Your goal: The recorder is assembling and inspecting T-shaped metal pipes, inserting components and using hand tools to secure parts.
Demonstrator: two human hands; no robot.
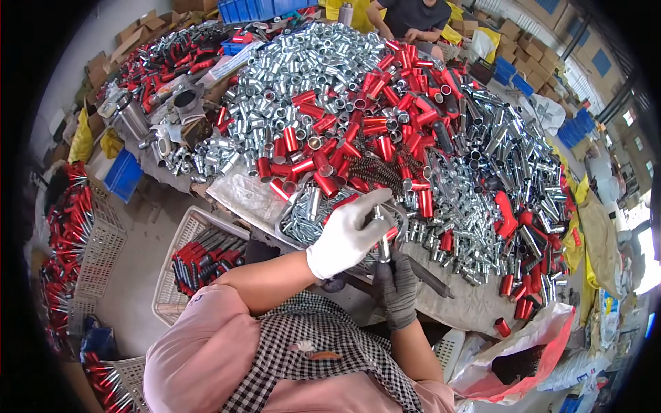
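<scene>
Head view: silver tube [384, 250] stands roughly upright between hands, above table's near edge. Right hand [397, 290], grey-gloved, grasps its lower end; left hand [348, 237], white-gloved, curls at upper end, pinch or mere touch unclear. Step looks like two-handed fitting or adjusting; next move likely calls for steady right grip, left fingertips aligned with tube. Beyond: springs [375, 171], red sleeves [290, 140], silver fittings [310, 62].

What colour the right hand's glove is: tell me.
The glove on the right hand is dark grey, shown best in the head view.
</scene>
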